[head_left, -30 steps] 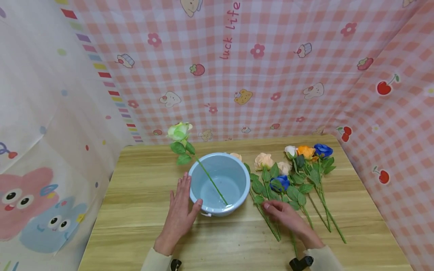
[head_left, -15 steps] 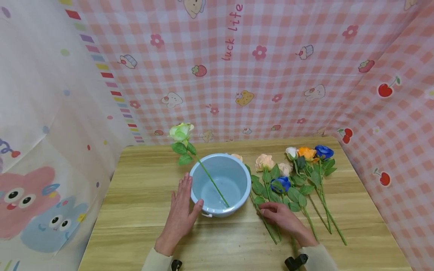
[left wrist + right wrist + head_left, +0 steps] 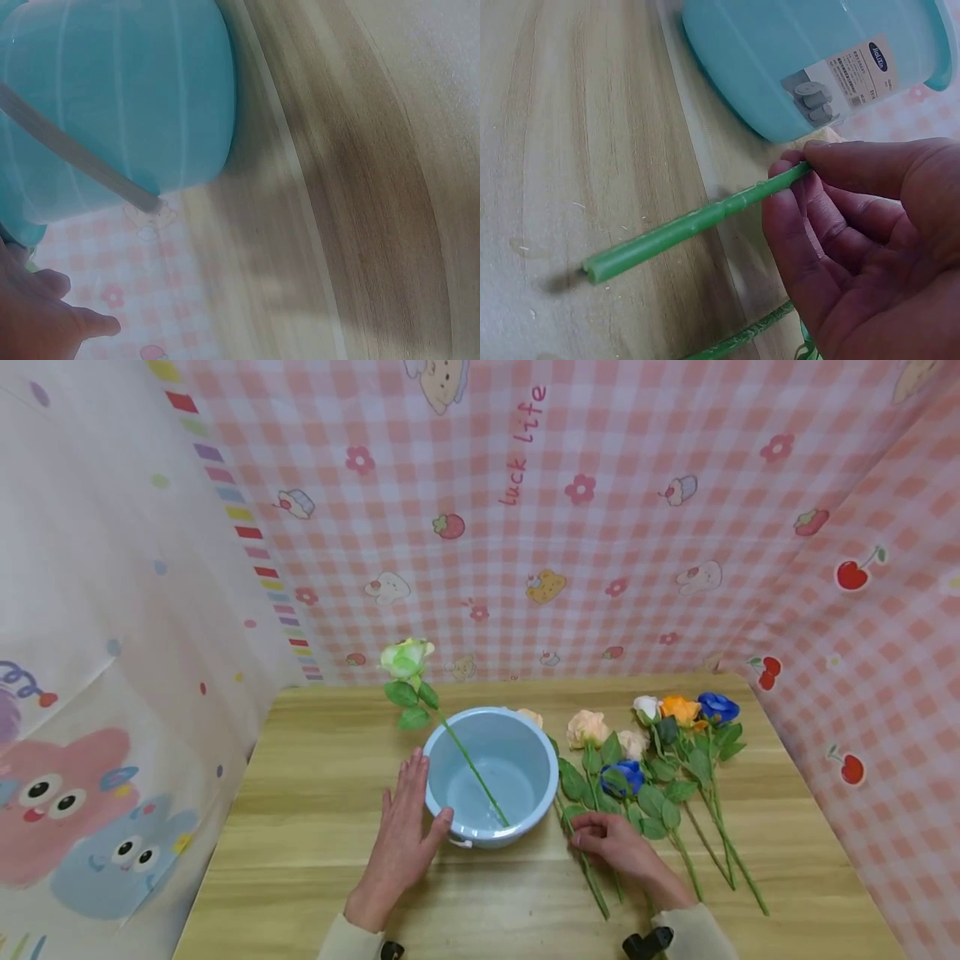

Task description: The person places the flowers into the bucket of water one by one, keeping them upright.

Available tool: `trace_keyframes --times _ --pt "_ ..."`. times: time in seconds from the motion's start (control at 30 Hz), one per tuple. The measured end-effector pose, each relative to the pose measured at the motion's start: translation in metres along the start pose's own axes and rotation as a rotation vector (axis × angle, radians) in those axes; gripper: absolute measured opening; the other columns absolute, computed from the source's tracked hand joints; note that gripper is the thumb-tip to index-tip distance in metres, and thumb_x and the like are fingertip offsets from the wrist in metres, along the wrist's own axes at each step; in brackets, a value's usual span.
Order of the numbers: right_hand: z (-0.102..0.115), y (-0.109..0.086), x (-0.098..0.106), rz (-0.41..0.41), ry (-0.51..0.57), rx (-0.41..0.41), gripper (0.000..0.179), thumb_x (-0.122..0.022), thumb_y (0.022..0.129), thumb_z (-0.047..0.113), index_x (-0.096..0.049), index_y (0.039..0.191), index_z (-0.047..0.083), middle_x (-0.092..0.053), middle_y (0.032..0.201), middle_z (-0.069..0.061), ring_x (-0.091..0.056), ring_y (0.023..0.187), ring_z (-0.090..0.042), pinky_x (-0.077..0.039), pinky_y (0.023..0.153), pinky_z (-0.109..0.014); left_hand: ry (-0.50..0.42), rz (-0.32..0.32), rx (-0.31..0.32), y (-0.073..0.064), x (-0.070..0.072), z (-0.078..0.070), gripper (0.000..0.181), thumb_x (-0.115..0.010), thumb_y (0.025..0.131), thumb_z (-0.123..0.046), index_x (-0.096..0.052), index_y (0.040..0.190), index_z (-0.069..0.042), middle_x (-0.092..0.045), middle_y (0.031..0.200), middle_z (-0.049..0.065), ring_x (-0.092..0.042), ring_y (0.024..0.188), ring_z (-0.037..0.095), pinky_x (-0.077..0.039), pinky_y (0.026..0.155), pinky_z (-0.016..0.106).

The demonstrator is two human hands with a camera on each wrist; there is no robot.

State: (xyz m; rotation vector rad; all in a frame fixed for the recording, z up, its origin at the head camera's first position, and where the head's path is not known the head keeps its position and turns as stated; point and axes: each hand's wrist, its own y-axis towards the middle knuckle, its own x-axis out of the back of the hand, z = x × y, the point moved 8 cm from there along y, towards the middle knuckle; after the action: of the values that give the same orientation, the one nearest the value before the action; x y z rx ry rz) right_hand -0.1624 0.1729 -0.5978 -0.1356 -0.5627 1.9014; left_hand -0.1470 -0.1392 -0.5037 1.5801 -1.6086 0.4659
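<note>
In the head view, a light blue bucket stands mid-table with one pale green rose leaning in it, its bloom beyond the left rim. My left hand lies against the bucket's left side, fingers extended and thumb at the rim. The right hand pinches a green rose stem between thumb and fingers; in the right wrist view its cut end points away, just over the table. That stem runs up beside the bucket toward a peach bloom partly hidden behind the rim.
More artificial roses lie right of the bucket: a peach one, blue ones, an orange one and a white one, their stems crossing. A checked cloth hangs behind the wooden table.
My right hand has moved left and taken hold of the leftmost rose stem, whose lower end has shifted left. The left hand stays at the bucket. The head view has tilted slightly.
</note>
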Motion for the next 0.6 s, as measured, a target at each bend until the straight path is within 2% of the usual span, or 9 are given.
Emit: trace_keyframes --times 0.13,0.3,0.6 --pt "0.003 -0.002 0.002 -0.032 -0.021 0.005 0.036 -0.07 0.097 0.008 -0.061 0.127 -0.011 -0.072 0.099 -0.008 -0.066 0.086 -0.017 -0.059 0.073 -0.032 0.005 -0.007 -0.003 -0.001 0.0 0.001 0.08 -0.053 0.104 -0.044 -0.018 0.167 -0.011 -0.011 0.174 0.007 -0.014 0.157 0.039 -0.014 0.116 0.076" --pt "0.013 -0.007 0.005 -0.063 -0.055 0.065 0.036 -0.07 0.097 0.009 -0.063 0.126 -0.012 -0.07 0.099 -0.008 -0.066 0.088 -0.019 -0.06 0.073 -0.034 0.009 -0.005 0.001 -0.002 0.001 0.001 0.08 -0.054 0.103 -0.043 -0.017 0.167 -0.012 -0.01 0.174 0.004 -0.013 0.157 0.038 -0.014 0.117 0.076" --pt "0.029 -0.012 0.015 -0.161 -0.021 0.138 0.037 -0.07 0.095 0.005 -0.062 0.126 -0.014 -0.068 0.098 -0.009 -0.068 0.088 -0.021 -0.062 0.073 -0.034 0.013 -0.018 0.011 -0.003 0.0 0.001 0.079 -0.054 0.104 -0.044 -0.017 0.167 -0.014 -0.013 0.174 0.006 -0.013 0.157 0.036 -0.014 0.117 0.075"
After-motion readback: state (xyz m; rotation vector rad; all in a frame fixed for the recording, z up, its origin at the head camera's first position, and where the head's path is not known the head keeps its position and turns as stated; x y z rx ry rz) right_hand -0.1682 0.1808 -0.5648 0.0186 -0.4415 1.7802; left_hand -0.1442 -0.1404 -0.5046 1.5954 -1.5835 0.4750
